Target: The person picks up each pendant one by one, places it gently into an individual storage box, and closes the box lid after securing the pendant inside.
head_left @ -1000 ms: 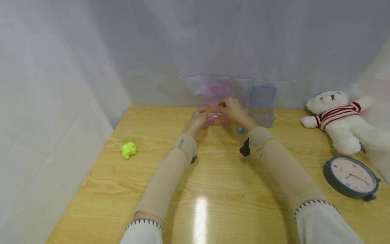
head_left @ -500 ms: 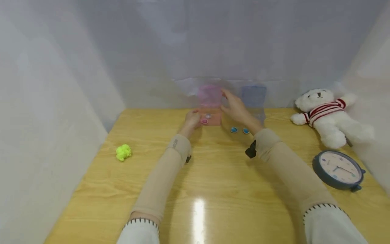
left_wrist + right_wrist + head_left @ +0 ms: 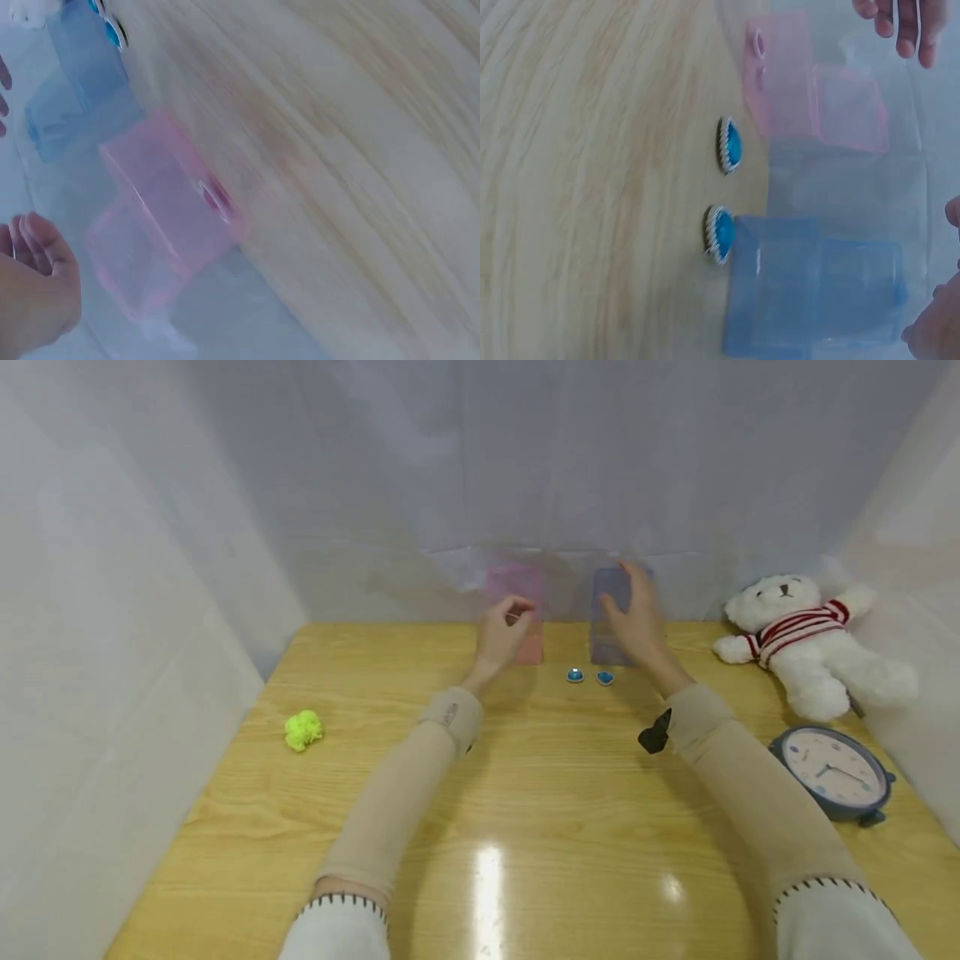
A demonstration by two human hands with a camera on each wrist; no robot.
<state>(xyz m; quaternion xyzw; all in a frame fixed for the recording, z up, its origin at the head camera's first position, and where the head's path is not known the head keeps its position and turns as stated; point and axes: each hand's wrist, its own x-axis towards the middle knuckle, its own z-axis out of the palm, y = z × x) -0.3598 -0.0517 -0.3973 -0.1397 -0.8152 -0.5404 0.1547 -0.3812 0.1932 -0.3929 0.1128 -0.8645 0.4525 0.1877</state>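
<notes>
My left hand (image 3: 501, 639) hovers in front of the pink see-through box (image 3: 531, 647), its fingers loosely bent around nothing. That box stands with its lid raised, and a pink gem (image 3: 214, 199) with a pale edge lies inside. Over at the blue see-through box (image 3: 772, 300), also with its lid up, my right hand (image 3: 636, 618) is held with thumb and fingers spread, overlapping the lid in the head view. Two blue gems with beaded silver rims, a left one (image 3: 574, 676) and a right one (image 3: 605, 678), lie on the table before the blue box.
A white teddy bear (image 3: 806, 639) in a striped sweater lies at the right, with a round dark-blue clock (image 3: 832, 768) in front of it. On the left sits a fuzzy yellow-green ball (image 3: 303, 730). A pale sheet (image 3: 375, 585) hangs behind the wooden table (image 3: 555, 810).
My right hand has left the pink box and moved right to the blue one. My left hand has come off the pink box's left side and risen in front of it.
</notes>
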